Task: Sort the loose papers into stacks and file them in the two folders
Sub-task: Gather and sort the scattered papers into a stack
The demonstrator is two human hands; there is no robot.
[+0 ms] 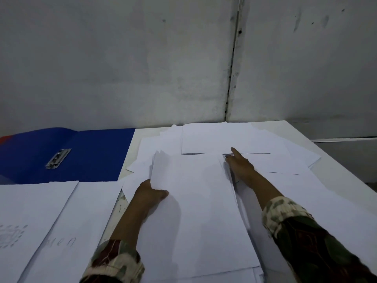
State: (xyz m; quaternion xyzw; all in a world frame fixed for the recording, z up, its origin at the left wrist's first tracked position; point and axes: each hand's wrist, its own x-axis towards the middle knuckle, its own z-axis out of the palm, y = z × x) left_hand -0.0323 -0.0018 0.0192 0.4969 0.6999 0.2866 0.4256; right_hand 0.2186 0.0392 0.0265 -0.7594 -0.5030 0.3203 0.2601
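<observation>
The left hand point(150, 194) pinches the left edge of a stack of white sheets point(195, 211): its thumb lies on top of the paper while the other fingers are tucked under the edge, out of sight. The right hand point(239, 165) reaches to the stack's far right corner with its forefinger stretched straight out toward the far side; the other fingers curl down at the paper's edge, and whether they grip a sheet cannot be told. Both forearms come in from the near side, each ending in a patterned sleeve cuff point(285, 209).

The stack lies in the middle of the white worktop point(334, 129), on top of loose papers point(234, 137) that spread out to the far side and to the right. To the left, on the near side, two more sheets lie side by side: one with a faint printed design point(24, 217), and one with faint handwritten letters point(81, 227). Beyond them, at the far left, a blue folder point(98, 156) lies open flat, its metal clip point(58, 158) showing. A red edge point(5, 139) peeks out at the folder's far left. A grey wall point(142, 68) rises behind the worktop.
</observation>
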